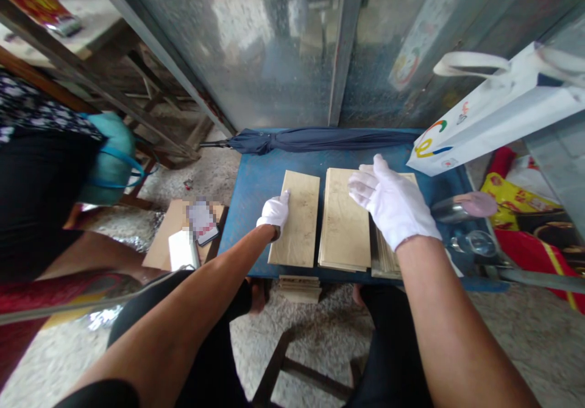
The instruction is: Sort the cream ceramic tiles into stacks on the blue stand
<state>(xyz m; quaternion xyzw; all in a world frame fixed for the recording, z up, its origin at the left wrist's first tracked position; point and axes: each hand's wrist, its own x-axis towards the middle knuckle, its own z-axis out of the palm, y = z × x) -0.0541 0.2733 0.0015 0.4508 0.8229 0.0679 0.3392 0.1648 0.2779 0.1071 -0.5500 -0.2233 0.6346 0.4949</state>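
Note:
Both my hands wear white gloves. My left hand [275,211] rests on the left edge of a single pale beige sheet [297,220] lying on the blue table [256,182], fingers curled against it. Beside it, a stack of the same beige sheets [343,220] fills the middle of the table. My right hand [388,204] hovers just above that stack and a second stack [388,258] to its right, fingers stretched out and holding nothing.
A folded dark blue umbrella [320,139] lies along the table's far edge against glass panels. A white paper bag [493,109] hangs at the right, above a metal scoop [457,208] and red and yellow packages [525,207]. Left on the floor: a phone [202,220] on cardboard, and a seated person [41,200].

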